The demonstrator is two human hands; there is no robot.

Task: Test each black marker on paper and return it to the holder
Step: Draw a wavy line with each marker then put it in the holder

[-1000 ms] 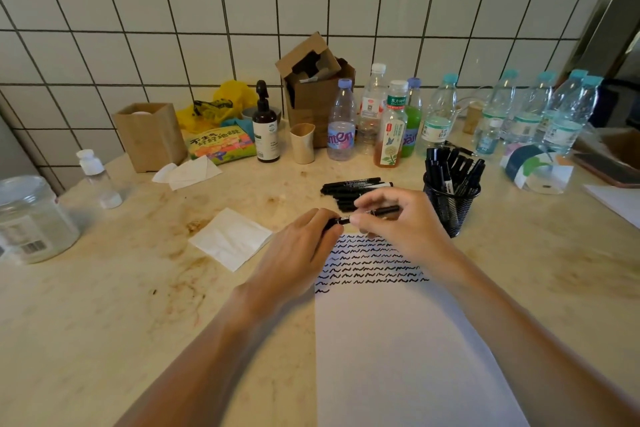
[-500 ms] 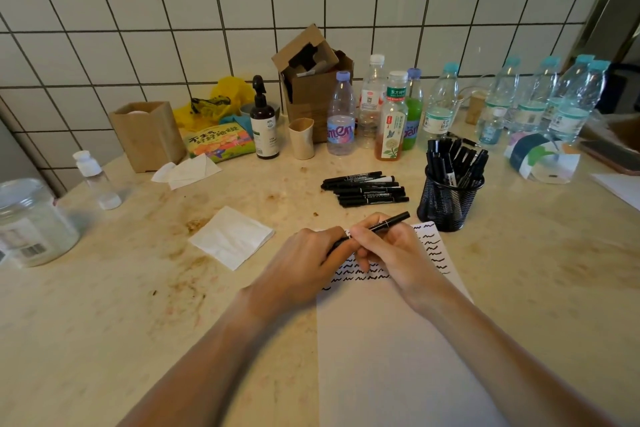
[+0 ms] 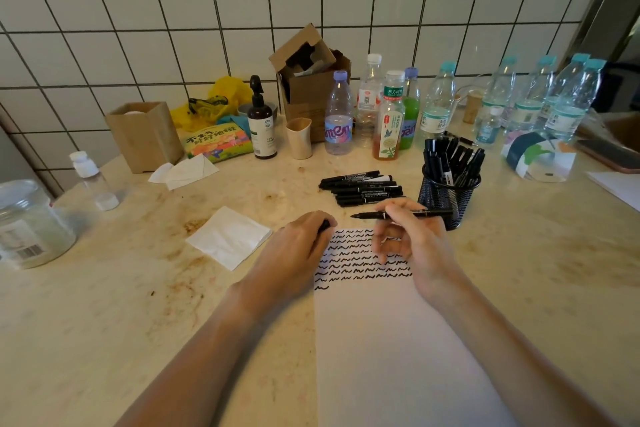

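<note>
My right hand [image 3: 414, 243] holds an uncapped black marker [image 3: 401, 214] level above the paper, tip pointing left. My left hand [image 3: 294, 253] is closed around the marker's black cap [image 3: 325, 226] at the paper's left edge. The white paper [image 3: 398, 357] carries several rows of black squiggles near its top. Several black markers [image 3: 362, 188] lie in a pile on the counter behind the paper. A black mesh holder [image 3: 446, 196] full of markers stands just right of the pile, close behind my right hand.
A white napkin [image 3: 230, 236] lies left of the paper. Bottles [image 3: 388, 114], a cardboard box [image 3: 311, 80], a pump bottle [image 3: 261, 121] and a cup [image 3: 298, 137] line the tiled wall. A clear jar [image 3: 29, 224] stands at far left; a phone [image 3: 611, 152] at far right.
The two hands have pulled apart: the cap came off into my left hand, and my right hand now holds the bare marker out level.
</note>
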